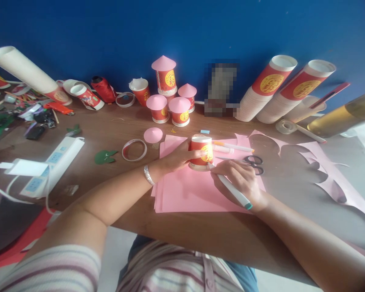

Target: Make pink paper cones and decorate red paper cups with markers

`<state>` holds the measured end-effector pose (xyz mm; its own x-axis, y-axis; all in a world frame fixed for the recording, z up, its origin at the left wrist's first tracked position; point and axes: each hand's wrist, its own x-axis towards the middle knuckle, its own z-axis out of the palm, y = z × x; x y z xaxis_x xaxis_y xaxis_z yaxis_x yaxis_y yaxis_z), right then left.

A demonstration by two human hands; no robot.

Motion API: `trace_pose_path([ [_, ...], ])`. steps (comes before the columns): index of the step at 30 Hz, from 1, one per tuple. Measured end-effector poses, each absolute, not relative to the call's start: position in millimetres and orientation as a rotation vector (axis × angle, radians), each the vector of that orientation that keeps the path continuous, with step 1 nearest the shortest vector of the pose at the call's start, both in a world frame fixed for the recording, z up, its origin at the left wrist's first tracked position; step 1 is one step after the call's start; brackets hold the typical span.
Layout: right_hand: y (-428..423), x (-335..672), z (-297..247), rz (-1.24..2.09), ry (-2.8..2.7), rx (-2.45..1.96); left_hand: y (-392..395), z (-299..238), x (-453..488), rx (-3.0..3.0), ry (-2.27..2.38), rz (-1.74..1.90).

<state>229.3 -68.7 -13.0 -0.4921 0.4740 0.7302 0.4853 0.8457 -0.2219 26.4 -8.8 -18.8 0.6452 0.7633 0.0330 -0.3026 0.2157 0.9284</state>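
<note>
My left hand (182, 156) is wrapped round a red paper cup (202, 144) with a gold emblem, which stands upside down on a stack of pink paper (182, 194). In my right hand (240, 178) is a white marker (235, 192) with a green end, its tip at the cup's lower rim. Just beyond the right hand lie black-handled scissors (255, 164), partly hidden by the fingers. An orange-tipped pen (237, 146) rests on the pink paper behind the cup.
Several cups with pink cone tops (180, 106) stand at the back. Tall cup stacks (272, 81) lean against the blue wall. A power strip (53, 166) lies left, cut pink scraps (337, 182) right. A pink cone (153, 135) and a cut cup ring (134, 150) sit nearby.
</note>
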Motion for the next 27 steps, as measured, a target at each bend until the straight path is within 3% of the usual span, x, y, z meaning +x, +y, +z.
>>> trace_pose_path([
  [27, -72.3, 227.5, -12.2, -0.068, -2.168, -0.752, -8.5, -20.7, 25.7, 1.112, 0.520, 0.817],
])
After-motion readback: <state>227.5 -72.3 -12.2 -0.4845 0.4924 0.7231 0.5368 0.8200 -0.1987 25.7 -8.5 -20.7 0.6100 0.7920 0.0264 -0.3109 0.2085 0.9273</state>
